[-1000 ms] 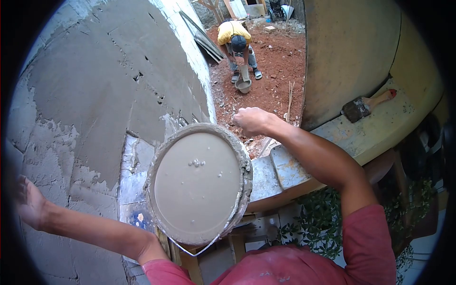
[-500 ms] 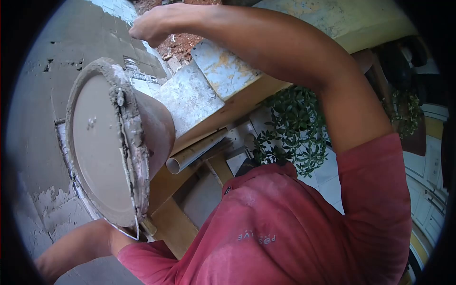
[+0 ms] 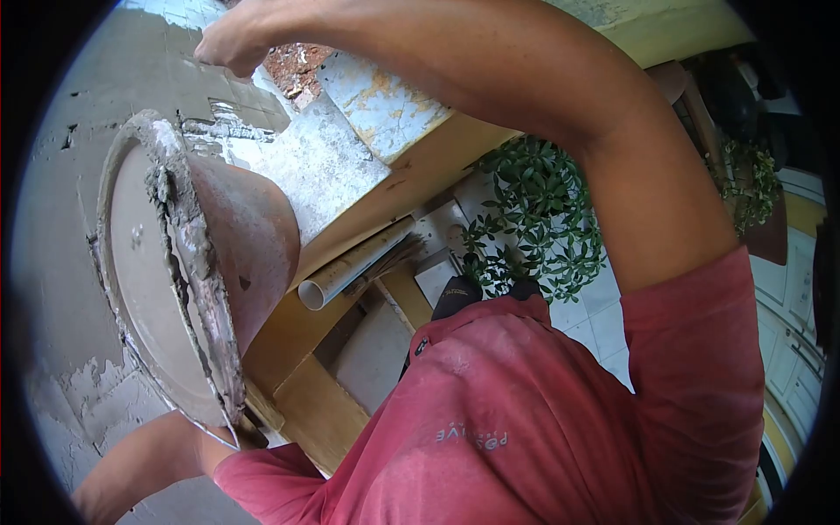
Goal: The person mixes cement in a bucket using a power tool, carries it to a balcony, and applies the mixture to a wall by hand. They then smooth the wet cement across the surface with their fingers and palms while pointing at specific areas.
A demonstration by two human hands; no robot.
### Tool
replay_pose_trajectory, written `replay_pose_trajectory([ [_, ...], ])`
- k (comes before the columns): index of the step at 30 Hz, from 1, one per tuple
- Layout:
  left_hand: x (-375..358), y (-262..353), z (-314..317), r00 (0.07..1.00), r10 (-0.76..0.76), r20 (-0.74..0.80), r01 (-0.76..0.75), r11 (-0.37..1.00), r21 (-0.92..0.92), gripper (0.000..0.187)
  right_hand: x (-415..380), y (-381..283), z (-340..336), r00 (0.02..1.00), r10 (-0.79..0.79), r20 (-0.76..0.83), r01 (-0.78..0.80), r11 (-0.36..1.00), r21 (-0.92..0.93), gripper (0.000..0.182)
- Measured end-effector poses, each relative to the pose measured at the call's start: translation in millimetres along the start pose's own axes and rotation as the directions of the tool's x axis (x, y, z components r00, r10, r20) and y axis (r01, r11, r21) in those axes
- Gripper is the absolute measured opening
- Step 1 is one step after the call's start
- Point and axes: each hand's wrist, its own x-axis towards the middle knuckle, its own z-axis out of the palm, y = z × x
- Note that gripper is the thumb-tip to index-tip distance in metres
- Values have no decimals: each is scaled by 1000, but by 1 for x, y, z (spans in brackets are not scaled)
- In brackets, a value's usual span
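My right hand (image 3: 234, 42) is at the upper left, beside a surface coated with wet grey plaster (image 3: 131, 66). Its fingers are curled; whatever they may hold is hidden. Of my left arm (image 3: 144, 459), the forearm shows at the lower left, below the bucket, and the hand is lost past the dark edge of the view. Between the two arms is a mortar-crusted bucket (image 3: 249, 219). Its wide round mouth shows a smooth grey surface (image 3: 144, 280) inside, and a thin wire handle (image 3: 206, 430) hangs at the rim.
Pale stained slabs (image 3: 328, 166) top a yellowish ledge right of the bucket. A pipe (image 3: 354, 262) lies below it, near wooden boards (image 3: 319, 407). A leafy plant (image 3: 547, 210) stands on white floor tiles (image 3: 604, 319). Reddish rubble (image 3: 296, 70) shows at the top.
My right hand has moved left and slightly up in the view. The bucket and ledge appear shifted left, and more of my legs shows above the shirt hem.
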Motion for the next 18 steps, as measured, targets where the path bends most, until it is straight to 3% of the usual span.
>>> replay_pose_trajectory([
  [13,5,9,-15,999,32,-23,-33,999,-23,58,7,-1,3,999,-25,22,26,998,-57,16],
  [18,1,22,-24,990,118,-81,-130,978,-161,59,5,-13,-5,995,24,96,-18,998,-66,16],
])
